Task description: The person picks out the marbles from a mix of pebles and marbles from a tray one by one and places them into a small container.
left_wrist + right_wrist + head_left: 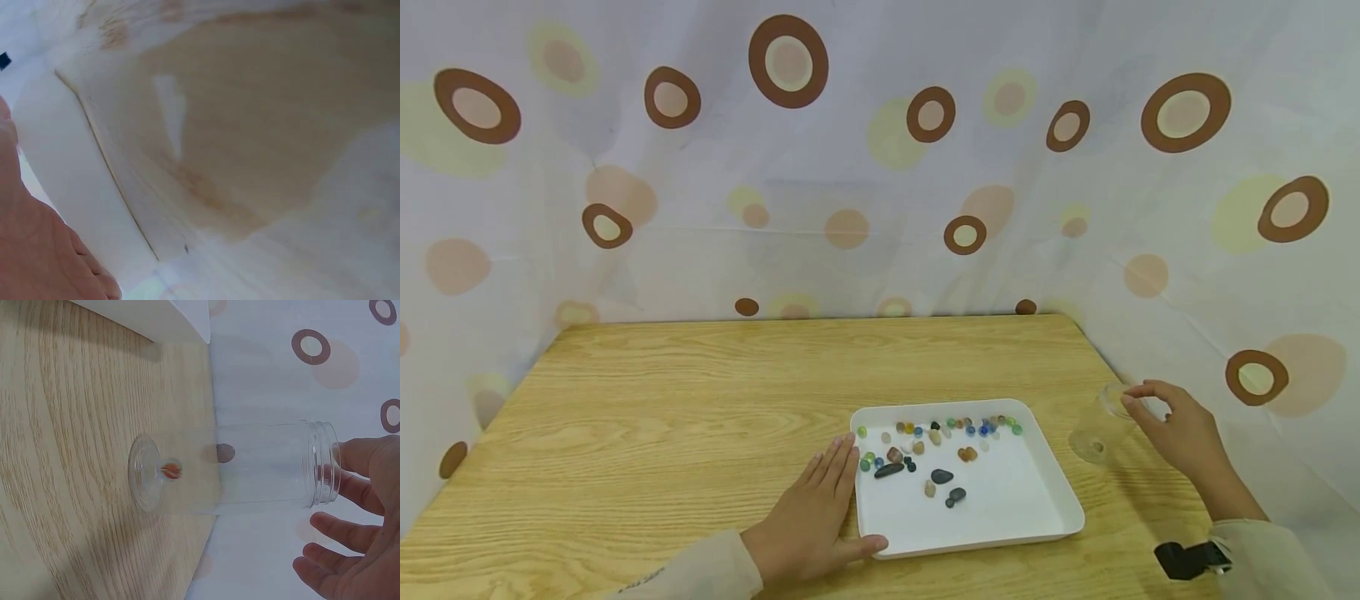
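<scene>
My left hand [812,517] rests at the near left corner of a white tray [1000,517], fingers straight along its left side and thumb over the front rim. In the tray lie colored glass marbles [984,431], dark pebbles [942,476] and light or brown stones [967,454]. To the tray's right, a clear jar [262,465] stands upright with its mouth uncovered. One marble with an orange-red swirl [170,469] is at the jar's bottom. My right hand [1183,433] is at the jar's mouth, thumb and index fingertips right at the rim, other fingers loosely spread.
The wooden table [662,417] extends to the left and behind the tray. A patterned curtain [865,183] encloses the back and both sides, with its right side close to the jar. A black strap [1191,560] is on my right sleeve.
</scene>
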The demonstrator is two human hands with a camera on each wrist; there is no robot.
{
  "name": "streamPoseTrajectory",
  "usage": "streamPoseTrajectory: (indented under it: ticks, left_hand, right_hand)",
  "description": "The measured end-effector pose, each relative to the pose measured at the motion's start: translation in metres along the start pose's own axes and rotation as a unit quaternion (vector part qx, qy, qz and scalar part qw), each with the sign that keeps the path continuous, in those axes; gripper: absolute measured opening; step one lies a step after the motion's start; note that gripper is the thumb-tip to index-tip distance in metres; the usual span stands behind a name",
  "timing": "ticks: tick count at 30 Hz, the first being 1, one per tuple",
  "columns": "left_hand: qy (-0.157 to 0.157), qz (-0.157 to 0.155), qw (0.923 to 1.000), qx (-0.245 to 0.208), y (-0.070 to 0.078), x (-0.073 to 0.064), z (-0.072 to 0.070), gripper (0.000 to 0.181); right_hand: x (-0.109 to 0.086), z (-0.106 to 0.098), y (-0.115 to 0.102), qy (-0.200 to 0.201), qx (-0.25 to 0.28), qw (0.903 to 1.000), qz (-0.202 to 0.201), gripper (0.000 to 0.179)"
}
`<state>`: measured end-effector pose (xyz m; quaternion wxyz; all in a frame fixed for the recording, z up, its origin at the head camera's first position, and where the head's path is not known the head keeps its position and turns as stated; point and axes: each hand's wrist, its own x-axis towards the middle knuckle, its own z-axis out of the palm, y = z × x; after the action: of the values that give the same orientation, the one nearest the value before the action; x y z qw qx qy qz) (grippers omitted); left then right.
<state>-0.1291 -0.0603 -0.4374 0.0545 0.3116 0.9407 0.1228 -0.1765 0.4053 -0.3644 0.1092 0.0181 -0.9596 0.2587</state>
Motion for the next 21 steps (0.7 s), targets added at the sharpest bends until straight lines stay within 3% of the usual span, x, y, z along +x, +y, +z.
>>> streamPoseTrajectory:
  ticks: [6, 12, 16, 21]
  left_hand:
    - [0.013, 0.001, 0.9999, 0.001, -0.001, 0.0, 0.002, 0.105]
    - [0.012, -0.004, 0.9999, 0.007, -0.001, -0.001, 0.003, 0.106]
    - [0.009, -0.004, 0.9999, 0.011, -0.001, -0.001, 0.003, 0.107]
    - [0.013, -0.002, 0.9997, 0.018, -0.001, 0.0, 0.003, 0.107]
  right_hand:
    - [0.001, 0.0, -0.001, 0.014, -0.009, 0.9998, -0.009, 0.042]
    - [0.004, 0.005, -0.007, 0.074, -0.018, 0.9965, -0.034, 0.035]
    - [0.008, 0.008, -0.023, 0.092, -0.01, 0.9942, -0.055, 0.032]
    - [0.014, 0.02, -0.051, 0.075, 0.003, 0.9924, -0.097, 0.028]
